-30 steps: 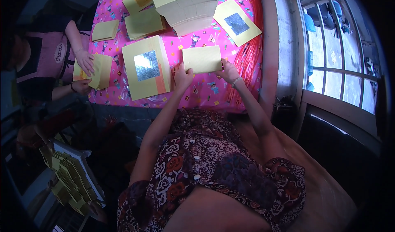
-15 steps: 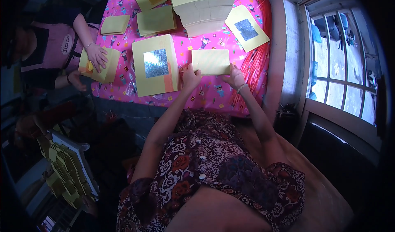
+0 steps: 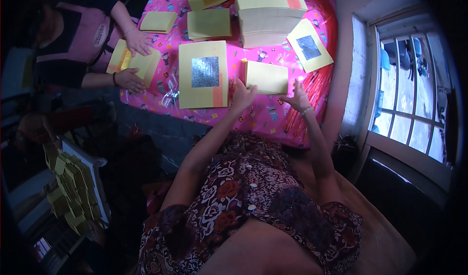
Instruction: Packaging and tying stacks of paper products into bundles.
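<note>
A small stack of pale yellow paper sheets (image 3: 267, 76) lies on the pink patterned table cover, its layered edges showing at the left and right sides. My left hand (image 3: 243, 96) grips its near left corner, the thumb on top and the other fingers at the side. Just off the near right corner, my right hand (image 3: 299, 99) is open, thumb and fingers spread apart. To the left of my left hand is a thick stack of larger yellow sheets (image 3: 204, 92) with a silver square and an orange strip on top.
A tall paper block (image 3: 270, 24) stands behind. A yellow sheet with a silver square (image 3: 312, 53) lies at right, beside red plastic strands (image 3: 319, 97). Smaller yellow stacks (image 3: 209, 24) lie farther back. At left, a co-worker's hands (image 3: 131, 80) rest on another yellow stack.
My right hand has let go of the stack's right corner and spread its fingers. The stack has turned slightly. The co-worker's lower hand has come onto their stack. The whole view has shifted.
</note>
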{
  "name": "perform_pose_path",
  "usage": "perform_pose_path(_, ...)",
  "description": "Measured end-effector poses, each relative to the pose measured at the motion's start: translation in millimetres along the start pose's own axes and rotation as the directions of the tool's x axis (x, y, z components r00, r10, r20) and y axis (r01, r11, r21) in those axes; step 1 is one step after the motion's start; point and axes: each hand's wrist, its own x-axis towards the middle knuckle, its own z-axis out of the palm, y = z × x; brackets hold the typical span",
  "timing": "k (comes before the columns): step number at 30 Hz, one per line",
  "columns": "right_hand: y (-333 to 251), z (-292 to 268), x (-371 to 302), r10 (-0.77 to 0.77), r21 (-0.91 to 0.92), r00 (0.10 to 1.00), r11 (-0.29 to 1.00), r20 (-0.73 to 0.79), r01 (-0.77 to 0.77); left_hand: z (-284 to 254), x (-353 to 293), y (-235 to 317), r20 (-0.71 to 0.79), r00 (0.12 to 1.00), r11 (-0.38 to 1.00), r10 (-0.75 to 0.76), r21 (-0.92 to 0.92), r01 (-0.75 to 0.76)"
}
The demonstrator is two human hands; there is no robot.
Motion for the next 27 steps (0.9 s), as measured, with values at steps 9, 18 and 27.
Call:
perform_pose_path(9, -117, -43, -7, -0.408, 0.160, 0.898, 0.887, -0.162, 0.432, -140, -92, 58, 0.243, 0.938, 0.934, 0.247, -0.317, -0.164)
perform_pose_path(18, -206, 20, -24, -0.669, -0.233, 0.718, 0.680, 0.191, 0.695, -221, -68, -1, -0.040, 0.875, 0.849, 0.483, 0.267, -0.456)
perform_pose_path(27, -200, 28, -4, -0.674, -0.192, 0.685, 0.660, 0.277, 0.727, -222, -50, -14, 0.156, 0.866, 0.829, 0.474, 0.253, -0.499)
